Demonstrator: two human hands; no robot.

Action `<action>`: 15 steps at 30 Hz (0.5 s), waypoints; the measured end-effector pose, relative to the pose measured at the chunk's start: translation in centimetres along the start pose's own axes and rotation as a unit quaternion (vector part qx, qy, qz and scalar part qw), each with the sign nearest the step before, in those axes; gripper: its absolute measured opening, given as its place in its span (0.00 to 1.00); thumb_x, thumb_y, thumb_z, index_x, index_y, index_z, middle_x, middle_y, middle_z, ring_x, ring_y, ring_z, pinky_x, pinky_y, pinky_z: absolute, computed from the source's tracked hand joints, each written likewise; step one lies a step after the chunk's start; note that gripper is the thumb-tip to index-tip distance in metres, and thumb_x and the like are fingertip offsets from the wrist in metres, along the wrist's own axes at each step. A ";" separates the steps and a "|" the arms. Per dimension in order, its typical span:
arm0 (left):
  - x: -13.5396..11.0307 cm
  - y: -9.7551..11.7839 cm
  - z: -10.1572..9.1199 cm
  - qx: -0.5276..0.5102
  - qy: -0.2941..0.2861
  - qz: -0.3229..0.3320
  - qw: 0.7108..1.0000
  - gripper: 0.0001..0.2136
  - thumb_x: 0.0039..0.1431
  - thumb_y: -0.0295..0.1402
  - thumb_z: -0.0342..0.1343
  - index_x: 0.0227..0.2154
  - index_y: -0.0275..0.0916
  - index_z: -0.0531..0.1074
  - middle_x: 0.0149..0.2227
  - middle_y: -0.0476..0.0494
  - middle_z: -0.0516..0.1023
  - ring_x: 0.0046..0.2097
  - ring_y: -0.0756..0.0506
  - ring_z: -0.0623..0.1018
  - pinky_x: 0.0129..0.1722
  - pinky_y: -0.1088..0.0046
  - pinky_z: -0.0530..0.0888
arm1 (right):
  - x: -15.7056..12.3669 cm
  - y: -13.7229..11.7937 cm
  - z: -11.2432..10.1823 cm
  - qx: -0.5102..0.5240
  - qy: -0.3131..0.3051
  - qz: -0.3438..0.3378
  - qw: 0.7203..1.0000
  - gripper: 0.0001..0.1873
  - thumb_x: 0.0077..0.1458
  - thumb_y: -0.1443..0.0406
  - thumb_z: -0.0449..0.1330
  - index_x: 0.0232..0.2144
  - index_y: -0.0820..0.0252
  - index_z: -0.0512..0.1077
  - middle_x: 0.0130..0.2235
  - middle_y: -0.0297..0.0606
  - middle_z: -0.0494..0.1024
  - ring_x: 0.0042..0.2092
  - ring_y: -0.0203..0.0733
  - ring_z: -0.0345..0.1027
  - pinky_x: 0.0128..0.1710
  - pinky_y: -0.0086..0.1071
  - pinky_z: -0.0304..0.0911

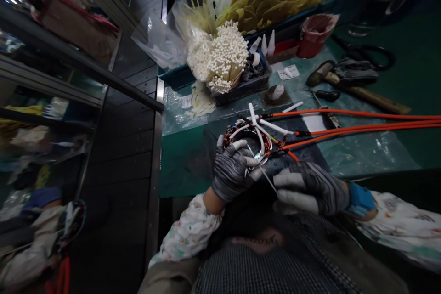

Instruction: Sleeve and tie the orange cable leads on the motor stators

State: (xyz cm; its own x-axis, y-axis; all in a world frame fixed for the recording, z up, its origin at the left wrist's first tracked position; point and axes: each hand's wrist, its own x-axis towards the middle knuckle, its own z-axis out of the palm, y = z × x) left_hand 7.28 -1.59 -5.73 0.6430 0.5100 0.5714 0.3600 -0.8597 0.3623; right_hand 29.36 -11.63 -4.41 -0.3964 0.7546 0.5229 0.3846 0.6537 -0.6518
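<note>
"Fingers (239,145) of the left hand (230,175): how do they stand?"

"Curled closed in a grey striped knit glove, they hook over the rim of a wound stator ring (246,140) and have hold of it."

"And the right hand (312,188)?"

"It lies just beside the ring, to its lower right, in a matching glove. Its fingers stretch toward the left hand, nearly together. A thin white strip (267,178) runs from the ring down to them, but I cannot tell whether they pinch it."

"Where is the ring?"

"Just above the hands, over a green workbench (182,170), with the left hand the nearer. Its long axis runs along its leads, which stretch away rightward."

"What is the count?"

"One ring, two hands, three orange leads (344,117), and about three white sleeves (272,126). Farther off lie one hammer (365,93) and one pair of scissors (379,57)."
</note>
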 end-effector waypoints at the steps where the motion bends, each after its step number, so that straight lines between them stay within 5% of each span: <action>1: 0.0 0.1 0.0 -0.006 -0.003 -0.006 1.000 0.08 0.59 0.40 0.69 0.36 0.48 0.76 0.35 0.56 0.85 0.53 0.43 0.83 0.75 0.49 0.52 | 0.0 -0.1 -0.2 -0.024 0.010 -0.052 0.998 0.10 0.64 0.68 0.61 0.46 0.55 0.79 0.36 0.36 0.83 0.34 0.36 0.77 0.36 0.28 0.75; 6: 0.2 0.1 -0.3 -0.013 -0.021 -0.017 1.000 0.08 0.59 0.40 0.69 0.35 0.47 0.76 0.36 0.56 0.86 0.54 0.45 0.83 0.76 0.52 0.49 | 0.0 0.2 -0.1 -0.186 0.051 -0.204 0.960 0.12 0.61 0.73 0.61 0.46 0.60 0.79 0.37 0.38 0.81 0.35 0.39 0.75 0.35 0.34 0.74; 10: 0.3 -0.1 -0.5 -0.015 -0.027 0.003 1.000 0.06 0.59 0.40 0.66 0.35 0.48 0.76 0.39 0.55 0.87 0.56 0.44 0.81 0.76 0.52 0.47 | 1.6 0.5 0.2 -0.243 0.048 -0.141 0.959 0.14 0.63 0.72 0.59 0.49 0.57 0.77 0.35 0.34 0.81 0.33 0.38 0.72 0.31 0.32 0.68; 15: 0.5 -0.2 -0.5 -0.025 -0.019 0.003 1.000 0.04 0.61 0.38 0.64 0.35 0.48 0.76 0.42 0.55 0.87 0.55 0.45 0.82 0.76 0.53 0.51 | 3.1 0.4 -1.5 -0.131 0.079 -0.012 0.988 0.18 0.65 0.66 0.60 0.55 0.51 0.74 0.32 0.34 0.82 0.30 0.39 0.74 0.32 0.33 0.68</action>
State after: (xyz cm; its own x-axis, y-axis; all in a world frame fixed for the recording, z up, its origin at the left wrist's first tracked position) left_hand 7.18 -1.19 -5.18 0.6705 0.5030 0.5453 0.3228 -0.8597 0.3960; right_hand 29.53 -8.95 -2.16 -0.2803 0.7242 0.6300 0.5876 0.6484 -0.4840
